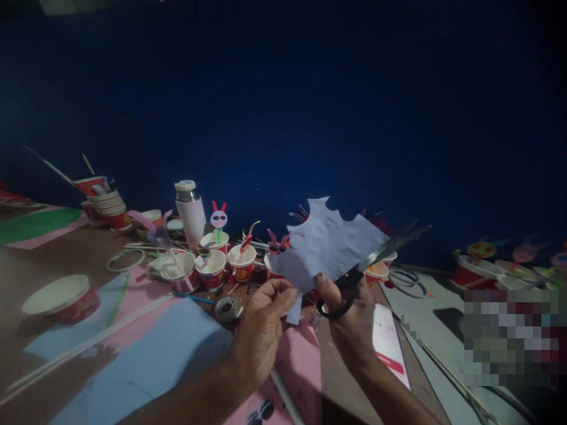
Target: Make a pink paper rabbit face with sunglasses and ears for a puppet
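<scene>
A pale bluish sheet (325, 248), looking like paper or thin foam, stands up in front of me with a scalloped, cut-out upper edge. My left hand (263, 321) pinches its lower edge between thumb and fingers, and a narrow strip (294, 310) of similar colour hangs under the fingertips. Black-handled scissors (376, 257) are in my right hand (352, 319); the thumb lies by the sheet's lower edge. Their blades point up and right, slightly apart, beside the sheet's right edge. The sheet hides part of the cups behind.
Red-and-white paper cups (211, 270) with small animal-face figures line the back, near a white flask (191, 213). A tape roll (227, 308), blue sheet (155, 354) and pink sheet (303, 360) lie on the table. A lit phone (390, 339) is at right; stacked cups (110, 206) stand left.
</scene>
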Tool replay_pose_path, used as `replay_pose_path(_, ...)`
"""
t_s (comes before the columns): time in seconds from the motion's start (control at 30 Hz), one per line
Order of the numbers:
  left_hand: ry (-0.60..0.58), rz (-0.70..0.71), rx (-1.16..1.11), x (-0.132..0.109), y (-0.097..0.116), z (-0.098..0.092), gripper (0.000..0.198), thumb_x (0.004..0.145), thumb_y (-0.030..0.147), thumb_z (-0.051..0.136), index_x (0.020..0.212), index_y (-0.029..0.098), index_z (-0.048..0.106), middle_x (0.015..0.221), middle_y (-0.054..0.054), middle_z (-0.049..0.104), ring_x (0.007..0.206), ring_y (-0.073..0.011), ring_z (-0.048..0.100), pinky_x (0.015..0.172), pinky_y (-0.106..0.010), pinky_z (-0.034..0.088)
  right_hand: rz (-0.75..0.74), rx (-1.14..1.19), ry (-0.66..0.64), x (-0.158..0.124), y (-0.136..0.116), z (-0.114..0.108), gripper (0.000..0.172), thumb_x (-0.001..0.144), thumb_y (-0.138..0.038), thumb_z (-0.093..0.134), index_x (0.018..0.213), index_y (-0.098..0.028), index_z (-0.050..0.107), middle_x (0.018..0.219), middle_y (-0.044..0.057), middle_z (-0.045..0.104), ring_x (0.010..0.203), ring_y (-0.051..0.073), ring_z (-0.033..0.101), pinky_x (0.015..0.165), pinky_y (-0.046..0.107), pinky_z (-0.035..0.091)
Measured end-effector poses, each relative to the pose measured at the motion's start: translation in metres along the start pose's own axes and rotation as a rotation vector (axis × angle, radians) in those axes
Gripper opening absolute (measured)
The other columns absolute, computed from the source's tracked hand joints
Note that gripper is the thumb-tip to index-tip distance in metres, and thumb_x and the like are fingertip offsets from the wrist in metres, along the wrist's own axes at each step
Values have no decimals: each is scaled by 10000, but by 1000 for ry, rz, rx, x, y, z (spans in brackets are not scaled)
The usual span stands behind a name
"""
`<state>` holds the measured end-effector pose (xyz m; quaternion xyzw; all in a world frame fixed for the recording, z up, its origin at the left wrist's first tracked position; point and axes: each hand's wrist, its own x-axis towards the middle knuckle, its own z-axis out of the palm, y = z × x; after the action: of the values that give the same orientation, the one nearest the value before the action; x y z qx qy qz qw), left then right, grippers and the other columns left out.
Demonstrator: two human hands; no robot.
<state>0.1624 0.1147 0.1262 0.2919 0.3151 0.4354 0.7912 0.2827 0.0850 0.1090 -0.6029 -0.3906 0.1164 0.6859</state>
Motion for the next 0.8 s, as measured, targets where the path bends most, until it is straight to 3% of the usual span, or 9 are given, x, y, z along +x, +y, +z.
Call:
replay_pose_path(0.17, 20, 86, 55, 5, 1, -3, 279, 611, 226, 769, 758, 155, 542, 609, 67, 547, 533, -39, 468, 551, -142, 379, 45, -14, -22, 1, -3, 1, 267, 710, -407, 653, 779, -196, 507, 778, 25, 662, 612, 161, 600, 530, 257, 473)
replay_pose_path(0.3, -46, 106, 12, 9, -3, -6, 248, 673, 242, 725, 767, 153, 513, 631, 48, 559, 572, -59, 495, 576, -159, 398, 43, -36, -17, -2, -4, 3, 281, 699, -416, 651, 809, -187, 531, 679, 11, 648, 544, 160, 585, 496, 263, 470)
replay_pose_path(0.43, -90, 255, 88, 13, -5, -11, 154, 754, 221, 650, 787, 156, 514, 689, 31, 567, 619, -74, 512, 621, -184, 415, 65, 21, -106, -10, -2, 8, 245, 718, -390, 638, 823, -193, 536, 725, 36, 669, 677, 206, 638, 579, 294, 503)
replay_pose_path(0.5, -67, 335, 164, 15, -4, -13, 132, 774, 226, 631, 796, 162, 519, 691, 31, 564, 634, -80, 515, 638, -191, 418, 90, 45, -137, -13, 0, 10, 236, 723, -384, 639, 818, -197, 528, 745, 46, 676, 745, 228, 650, 606, 305, 509)
replay_pose_path(0.63, 27, 419, 289, 15, 4, -17, 142, 783, 262, 629, 796, 170, 523, 625, 57, 509, 548, -58, 444, 558, -162, 376, 69, 11, -100, -16, 5, 11, 263, 700, -364, 663, 853, -200, 526, 752, 29, 671, 693, 206, 633, 612, 301, 503)
replay_pose_path(0.8, 23, 504, 315, 13, 10, -17, 136, 785, 260, 622, 800, 179, 513, 650, 62, 498, 527, -52, 433, 555, -160, 385, 33, -6, -126, -22, 2, 12, 272, 712, -433, 629, 811, -198, 534, 703, 25, 647, 614, 184, 598, 572, 288, 491)
